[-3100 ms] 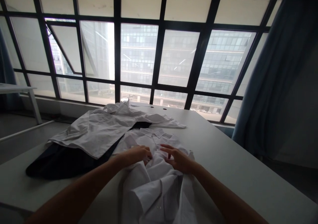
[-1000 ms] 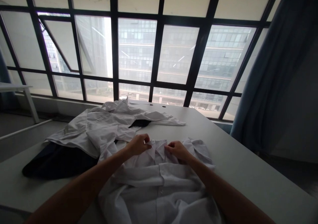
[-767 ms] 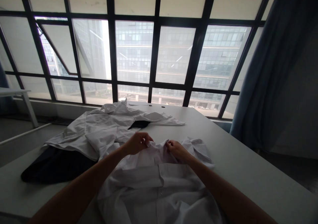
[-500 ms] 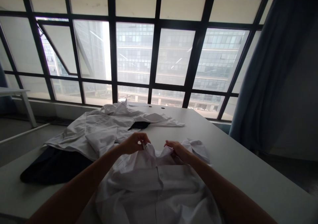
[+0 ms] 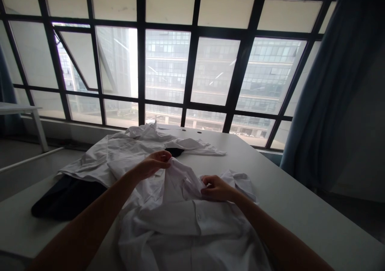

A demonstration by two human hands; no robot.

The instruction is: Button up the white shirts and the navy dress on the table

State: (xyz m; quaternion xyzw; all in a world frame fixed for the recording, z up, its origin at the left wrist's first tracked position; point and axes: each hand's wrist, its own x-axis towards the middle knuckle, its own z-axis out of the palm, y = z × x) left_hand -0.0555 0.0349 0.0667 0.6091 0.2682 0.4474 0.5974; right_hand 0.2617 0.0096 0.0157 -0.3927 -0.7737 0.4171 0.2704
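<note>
A white button-front shirt (image 5: 192, 223) lies close to me on the white table, its placket running towards me. My left hand (image 5: 156, 161) is closed on the shirt's collar area and holds that cloth raised. Lower and to the right, my right hand (image 5: 216, 188) pinches the collar cloth by the neck opening. Between the two hands the cloth is stretched in a slanting band. A sleeve or fold of white cloth (image 5: 240, 183) lies beyond my right hand.
More white garments (image 5: 120, 150) are heaped to the left and far side of the table (image 5: 300, 219). A dark cloth (image 5: 66, 199) sticks out beneath them, and a smaller black piece (image 5: 175, 152) lies farther back. Windows (image 5: 168, 62) and a blue curtain (image 5: 313, 102) stand beyond.
My left hand has risen and moved slightly left, lifting the collar cloth. My right hand has lowered a little, its fingers curled in more. The cloth between them now slants.
</note>
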